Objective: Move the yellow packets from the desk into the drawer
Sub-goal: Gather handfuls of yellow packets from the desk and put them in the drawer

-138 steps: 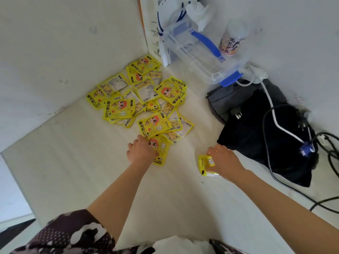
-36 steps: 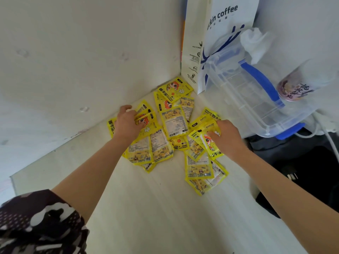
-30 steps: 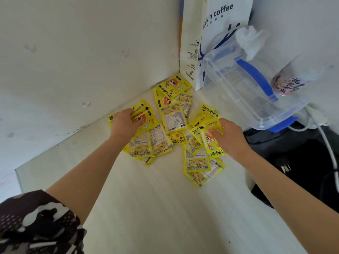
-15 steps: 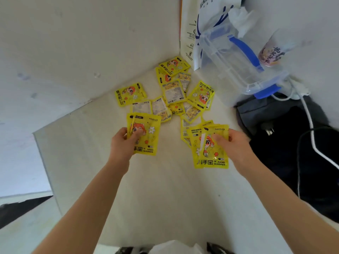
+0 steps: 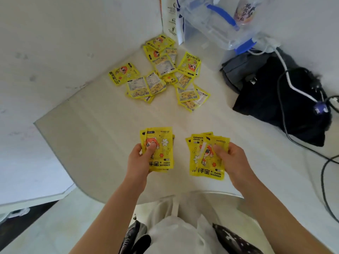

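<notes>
Over the near edge of a pale desk (image 5: 91,136), a person holds a small fan of yellow packets in each hand. The left hand (image 5: 140,159) pinches its stack (image 5: 159,149) with the thumb pressed on the front and the fingers curled behind. The right hand (image 5: 230,158) pinches its fan (image 5: 205,156) the same way, thumb on top, fingers underneath. Both bundles sit above the desk, close together but not touching.

Many more packets (image 5: 161,74) lie loose and overlapping in the far corner of the desk, against the walls. No drawer is in view, so where these go cannot be told from here.

The risk I see is slippage. The packets look glossy and are fanned unevenly, held by a single thumb each, so a quick turn toward the drawer could let one slide out and drop to the floor past the desk edge. Opening a drawer with both hands full may also force an awkward regrip.

To the right lies a black bag (image 5: 278,99) with cables (image 5: 286,125) trailing over it. Behind the pile stand a clear plastic box (image 5: 211,24) with blue handles, a paper bag (image 5: 171,17) and a cup (image 5: 244,11). These crowd the far corner, so reaching the rearmost packets could nudge the box.
</notes>
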Demonstrator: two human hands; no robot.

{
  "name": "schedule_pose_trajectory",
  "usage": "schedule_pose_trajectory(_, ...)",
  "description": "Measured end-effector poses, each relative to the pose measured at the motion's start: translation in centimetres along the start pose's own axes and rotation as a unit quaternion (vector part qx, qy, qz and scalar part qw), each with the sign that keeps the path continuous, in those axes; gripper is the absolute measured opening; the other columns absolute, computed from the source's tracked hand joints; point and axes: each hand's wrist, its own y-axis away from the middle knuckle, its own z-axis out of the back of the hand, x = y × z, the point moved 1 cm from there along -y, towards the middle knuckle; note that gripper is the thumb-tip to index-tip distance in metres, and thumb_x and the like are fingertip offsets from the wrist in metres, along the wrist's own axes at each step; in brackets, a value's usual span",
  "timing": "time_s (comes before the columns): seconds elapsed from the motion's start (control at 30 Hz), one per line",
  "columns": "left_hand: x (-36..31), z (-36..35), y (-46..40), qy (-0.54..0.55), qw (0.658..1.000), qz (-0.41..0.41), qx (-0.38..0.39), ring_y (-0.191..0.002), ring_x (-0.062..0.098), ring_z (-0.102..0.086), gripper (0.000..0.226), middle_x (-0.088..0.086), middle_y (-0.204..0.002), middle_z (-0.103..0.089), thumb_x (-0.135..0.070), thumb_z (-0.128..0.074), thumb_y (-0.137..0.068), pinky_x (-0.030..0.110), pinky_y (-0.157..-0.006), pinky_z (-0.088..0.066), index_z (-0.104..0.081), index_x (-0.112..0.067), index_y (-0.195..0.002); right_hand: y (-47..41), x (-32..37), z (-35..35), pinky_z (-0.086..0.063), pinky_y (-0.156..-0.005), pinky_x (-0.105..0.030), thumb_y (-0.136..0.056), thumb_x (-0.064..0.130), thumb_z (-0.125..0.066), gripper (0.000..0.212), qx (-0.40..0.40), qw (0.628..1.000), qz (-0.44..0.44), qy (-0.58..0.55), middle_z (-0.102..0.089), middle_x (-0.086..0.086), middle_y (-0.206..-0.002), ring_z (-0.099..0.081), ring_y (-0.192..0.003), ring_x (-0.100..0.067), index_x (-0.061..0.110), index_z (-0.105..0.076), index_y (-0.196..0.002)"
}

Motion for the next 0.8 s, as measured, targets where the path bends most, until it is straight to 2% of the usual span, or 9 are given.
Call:
schedule_pose_trajectory(0.1, 1.6, 2.0, 1.4, -0.044, 0.999, -0.001, 0.030, -0.082, 0.025, -0.073, 0.019, 0.010, -0.098, -0.074, -0.027, -0.066, -0.091, 0.041, -0.069, -0.059, -0.063, -0.013, -0.103, 3.3, -3.2, -0.8, -0.057, -0.083, -0.049, -0.092, 0.024, -0.061, 0.015, -0.037, 0.999, -0.012, -0.019, -0.074, -0.007, -0.095, -0.072, -0.087, -0.028, 0.015, -0.068, -0.101)
schedule_pose_trajectory(0.2, 3.1, 3.8, 2.9, -0.076, 0.995, -0.002, 0.058, -0.084, 0.026, -0.074, 0.018, 0.011, -0.098, -0.075, -0.026, -0.066, -0.090, 0.047, -0.076, -0.060, -0.064, -0.012, -0.102, 6.8, -6.0, -1.6, -0.059, -0.076, -0.042, -0.092, 0.021, -0.062, 0.015, -0.070, 0.995, -0.025, -0.063, -0.074, -0.007, -0.092, -0.071, -0.078, -0.025, 0.012, -0.068, -0.102)
schedule_pose_trajectory(0.27, 4.0, 4.7, 3.8, -0.093, 0.993, 0.001, 0.076, -0.086, 0.027, -0.073, 0.017, 0.012, -0.100, -0.074, -0.025, -0.066, -0.090, 0.049, -0.078, -0.059, -0.063, -0.012, -0.102, 8.9, -7.8, -1.8, -0.059, -0.074, -0.040, -0.092, 0.020, -0.061, 0.013, -0.091, 0.992, -0.034, -0.083, -0.074, -0.007, -0.091, -0.071, -0.077, -0.025, 0.012, -0.068, -0.100)
schedule_pose_trajectory(0.37, 5.3, 5.3, 5.2, -0.127, 0.986, 0.007, 0.104, -0.089, 0.029, -0.073, 0.017, 0.010, -0.101, -0.075, -0.025, -0.067, -0.090, 0.052, -0.081, -0.058, -0.064, -0.013, -0.102, 12.1, -10.2, -1.5, -0.059, -0.076, -0.044, -0.091, 0.021, -0.062, 0.012, -0.121, 0.987, -0.036, -0.101, -0.075, -0.007, -0.090, -0.072, -0.081, -0.026, 0.013, -0.069, -0.097)
schedule_pose_trajectory(0.47, 6.6, 5.2, 6.7, -0.168, 0.975, 0.002, 0.143, -0.091, 0.029, -0.073, 0.016, 0.008, -0.100, -0.075, -0.026, -0.067, -0.089, 0.055, -0.085, -0.057, -0.066, -0.016, -0.102, 15.2, -12.2, -0.6, -0.058, -0.071, -0.038, -0.092, 0.017, -0.061, 0.009, -0.159, 0.979, -0.031, -0.125, -0.073, -0.004, -0.083, -0.069, -0.073, -0.021, 0.013, -0.069, -0.093)
schedule_pose_trajectory(0.6, 8.4, 4.2, 8.8, -0.223, 0.957, -0.005, 0.183, -0.090, 0.027, -0.073, 0.015, 0.006, -0.098, -0.075, -0.029, -0.068, -0.088, 0.055, -0.088, -0.055, -0.067, -0.020, -0.099, 18.9, -15.6, 1.1, -0.058, -0.075, -0.047, -0.092, 0.018, -0.062, 0.010, -0.199, 0.968, -0.045, -0.145, -0.074, -0.012, -0.090, -0.070, -0.080, -0.028, 0.011, -0.068, -0.093)
schedule_pose_trajectory(0.67, 9.6, 3.5, 9.9, -0.247, 0.948, -0.011, 0.201, -0.091, 0.028, -0.073, 0.017, 0.007, -0.097, -0.075, -0.031, -0.069, -0.086, 0.056, -0.088, -0.054, -0.067, -0.020, -0.097, 20.8, -17.5, 2.1, -0.057, -0.075, -0.047, -0.091, 0.018, -0.062, 0.009, -0.224, 0.960, -0.053, -0.159, -0.073, -0.014, -0.089, -0.069, -0.077, -0.027, 0.011, -0.068, -0.090)
schedule_pose_trajectory(0.8, 12.4, 1.6, 12.9, -0.286, 0.923, -0.034, 0.254, -0.089, 0.028, -0.073, 0.004, 0.005, -0.094, -0.076, -0.029, -0.068, -0.087, 0.057, -0.085, -0.055, -0.071, -0.027, -0.089, 25.3, -21.1, 4.3, -0.053, -0.061, -0.031, -0.092, 0.016, -0.060, 0.010, -0.270, 0.942, -0.055, -0.191, -0.072, -0.006, -0.081, -0.067, -0.070, -0.022, 0.014, -0.067, -0.085)
